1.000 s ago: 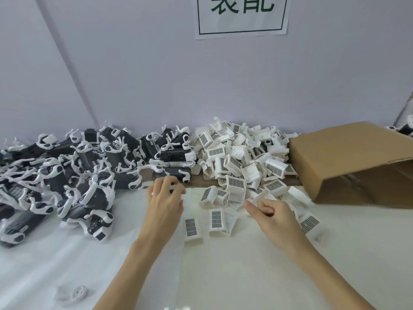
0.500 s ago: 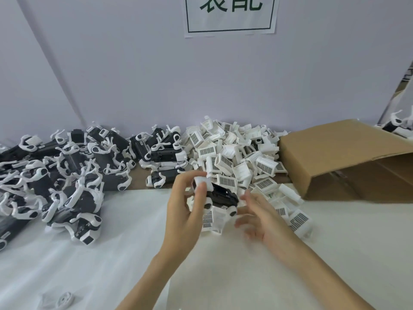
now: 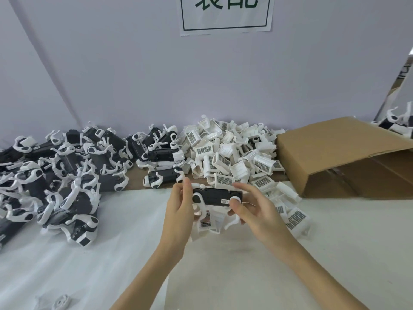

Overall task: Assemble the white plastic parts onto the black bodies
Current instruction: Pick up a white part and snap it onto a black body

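Both hands hold one black body (image 3: 216, 195) level above the white table, a little in front of the parts heap. My left hand (image 3: 180, 205) grips its left end, thumb over the top. My right hand (image 3: 252, 206) holds its right end, the thumb pressing on a round white cap there. White arms hang below the body between my hands. A heap of loose white plastic parts (image 3: 232, 157) with grilled faces lies just behind. To the left lies a big pile of black bodies (image 3: 58, 175) with white arms attached.
A cardboard box (image 3: 342, 153) lies on its side at the right, its mouth facing right. A small round white piece (image 3: 60, 302) sits near the front left edge. A paper sign (image 3: 225, 14) hangs on the wall behind. White cloth (image 3: 111, 253) covers the table.
My left hand picked a black body from the pile's edge and brought it to the centre. My right hand came over and took hold of its right end.
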Action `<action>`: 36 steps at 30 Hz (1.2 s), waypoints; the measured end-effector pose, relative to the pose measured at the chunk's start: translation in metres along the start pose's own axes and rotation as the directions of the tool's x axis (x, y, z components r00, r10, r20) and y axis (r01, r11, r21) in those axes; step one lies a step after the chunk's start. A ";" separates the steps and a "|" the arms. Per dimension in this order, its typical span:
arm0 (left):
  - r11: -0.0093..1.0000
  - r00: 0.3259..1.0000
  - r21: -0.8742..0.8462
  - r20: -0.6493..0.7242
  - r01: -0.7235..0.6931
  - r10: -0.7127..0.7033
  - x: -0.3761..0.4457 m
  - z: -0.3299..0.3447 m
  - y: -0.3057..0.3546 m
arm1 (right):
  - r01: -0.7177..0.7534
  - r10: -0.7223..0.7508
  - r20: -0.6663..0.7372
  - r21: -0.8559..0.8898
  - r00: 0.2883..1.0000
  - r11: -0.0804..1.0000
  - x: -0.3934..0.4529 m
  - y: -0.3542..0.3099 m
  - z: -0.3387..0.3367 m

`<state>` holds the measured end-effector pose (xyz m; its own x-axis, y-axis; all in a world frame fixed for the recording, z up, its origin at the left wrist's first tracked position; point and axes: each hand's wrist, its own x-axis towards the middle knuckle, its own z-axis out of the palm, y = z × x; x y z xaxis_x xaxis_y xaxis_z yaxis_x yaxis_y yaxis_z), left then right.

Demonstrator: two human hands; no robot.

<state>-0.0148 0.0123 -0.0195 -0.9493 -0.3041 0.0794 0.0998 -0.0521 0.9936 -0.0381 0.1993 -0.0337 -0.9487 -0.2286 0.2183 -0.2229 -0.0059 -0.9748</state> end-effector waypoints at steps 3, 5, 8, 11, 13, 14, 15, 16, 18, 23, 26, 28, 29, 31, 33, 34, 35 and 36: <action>0.966 0.996 0.251 0.079 -0.068 0.049 0.003 -0.010 0.002 | 0.030 -0.029 -0.051 0.014 0.998 0.999 0.002 0.001 -0.003; 0.972 0.989 0.231 0.146 -0.051 0.017 0.003 -0.013 0.006 | 0.051 -0.050 -0.071 0.007 0.996 0.999 0.003 0.001 -0.005; 0.991 0.984 0.120 0.177 -0.052 0.030 0.004 -0.014 0.006 | 0.071 -0.071 -0.041 -0.005 0.997 0.997 0.001 0.001 -0.006; 0.990 0.985 0.079 0.133 -0.119 0.108 0.006 -0.014 0.006 | 0.096 -0.096 -0.010 0.005 0.995 0.995 0.000 -0.002 -0.003; 0.981 0.979 0.090 0.127 -0.171 0.158 0.008 -0.016 0.007 | 0.137 -0.136 -0.014 0.027 0.991 0.990 0.000 -0.002 -0.003; 0.977 0.977 0.096 0.122 -0.189 0.177 0.009 -0.017 0.007 | 0.168 -0.168 -0.008 0.018 0.986 0.986 0.001 -0.003 -0.003; 0.973 0.975 0.109 0.114 -0.204 0.192 0.010 -0.018 0.005 | 0.205 -0.205 0.000 -0.004 0.979 0.979 0.001 -0.003 -0.004; 0.967 0.975 0.138 0.093 -0.212 0.201 0.010 -0.018 0.004 | 0.245 -0.245 0.006 -0.030 0.970 0.969 0.001 -0.003 -0.005; 0.958 0.981 0.213 0.037 -0.191 0.188 0.011 -0.019 0.002 | 0.330 -0.329 0.027 -0.100 0.944 0.939 0.001 -0.003 -0.007; 0.986 0.969 -0.024 0.192 0.165 -0.157 0.010 -0.025 0.012 | 0.580 -0.537 0.257 -0.538 0.804 0.611 -0.002 -0.005 -0.004; 0.962 0.969 -0.196 0.192 0.190 -0.153 0.013 -0.025 0.016 | 0.571 -0.535 0.252 -0.569 0.806 0.592 -0.001 -0.005 -0.001; 0.960 0.983 -0.246 0.157 0.132 -0.095 0.016 -0.024 0.013 | 0.417 -0.386 0.159 -0.370 0.909 0.830 -0.001 -0.002 -0.002; 0.966 0.987 -0.239 0.151 0.096 -0.061 0.016 -0.023 0.012 | 0.300 -0.281 0.114 -0.236 0.953 0.924 -0.003 0.000 -0.002; 0.974 0.985 -0.226 0.171 0.036 0.003 0.015 -0.019 0.009 | 0.079 -0.079 0.057 0.008 0.995 0.997 -0.003 0.000 0.000; 0.970 0.977 -0.243 0.207 0.000 0.052 0.012 -0.014 0.005 | -0.068 0.055 0.068 0.203 0.996 0.977 0.001 0.000 0.000; 0.967 0.975 -0.256 0.213 -0.009 0.065 0.011 -0.012 0.003 | -0.106 0.087 0.084 0.258 0.993 0.960 0.003 0.000 0.000; 0.962 0.973 -0.273 0.219 -0.009 0.071 0.011 -0.011 0.002 | -0.120 0.098 0.091 0.281 0.991 0.952 0.004 -0.002 0.001; 0.955 0.971 -0.298 0.231 0.002 0.070 0.011 -0.010 0.000 | -0.114 0.093 0.088 0.283 0.992 0.952 0.003 -0.004 0.002</action>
<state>-0.0222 -0.0007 -0.0190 -0.9830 -0.0796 0.1654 0.1826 -0.3338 0.9248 -0.0401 0.1969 -0.0294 -0.9420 -0.3127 0.1219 -0.0404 -0.2549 -0.9661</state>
